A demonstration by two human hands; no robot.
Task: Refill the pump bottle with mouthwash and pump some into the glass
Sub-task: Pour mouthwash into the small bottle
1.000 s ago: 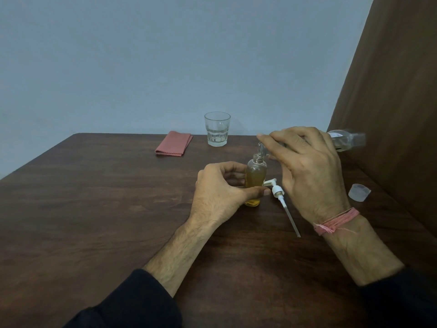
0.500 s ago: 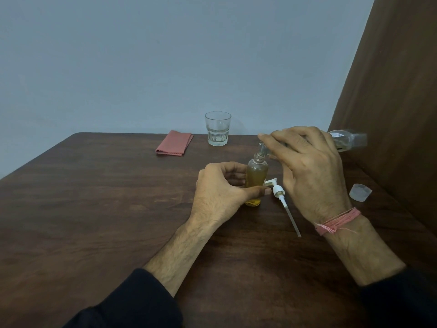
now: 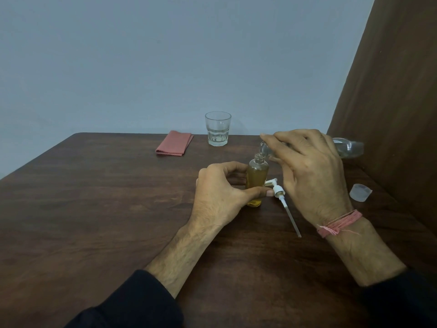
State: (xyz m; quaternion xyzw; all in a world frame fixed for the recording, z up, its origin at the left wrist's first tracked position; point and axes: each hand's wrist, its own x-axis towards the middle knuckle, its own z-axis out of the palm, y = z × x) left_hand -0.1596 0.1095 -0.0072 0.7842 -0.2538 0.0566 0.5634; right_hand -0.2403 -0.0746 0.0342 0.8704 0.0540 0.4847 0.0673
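Observation:
A small clear pump bottle [image 3: 256,178] with amber liquid stands upright on the table, its neck uncovered. My left hand [image 3: 220,192] grips it around the body. My right hand [image 3: 309,171] holds a clear mouthwash bottle [image 3: 347,147] tipped on its side, its mouth just above the small bottle's neck. The white pump head with its long tube [image 3: 283,202] lies on the table between my hands. A clear glass [image 3: 218,129] stands at the far edge of the table.
A folded red cloth [image 3: 174,143] lies left of the glass. A translucent cap [image 3: 360,192] sits on the table at the right, near a brown panel [image 3: 390,102]. The dark wooden table [image 3: 94,209] stretches to the left.
Almost nothing has moved. Both hands hold the same pose, with the mouthwash bottle still tipped over the small bottle's neck.

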